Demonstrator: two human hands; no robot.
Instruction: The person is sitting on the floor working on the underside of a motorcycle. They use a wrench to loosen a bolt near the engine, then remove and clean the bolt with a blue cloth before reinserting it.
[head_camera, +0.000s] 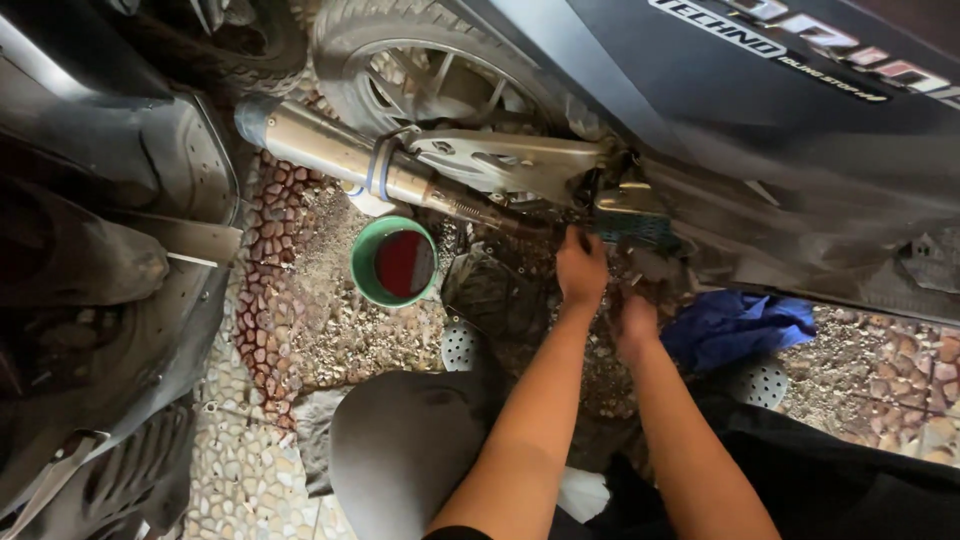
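Risk first, left to right. Green bowl (393, 262) of dark red fluid sits on the pebbled ground (300, 320), just below the chrome exhaust pipe (345, 155) and a little left of the working arms; a swung elbow or a shifted knee could tip it and spill across the stones. Exhaust pipe itself runs close above: if hot, a forearm brushing it would burn. Judgement only, no sign of heat visible.

Left hand (581, 268) is raised to the underside of the scooter's engine area (520, 165), fingers curled in against a dark part there; cannot tell whether it grips a tool or a bolt. Grease and a cramped reach could let it slip.

Right hand (636, 322) lies lower and nearer the body, loosely closed, resting near the ground; what it has, if anything, is hidden.

Foot peg (632, 215) sits just above and right of the left hand. Blue rag (738, 325) lies just right of the right hand, within easy reach.
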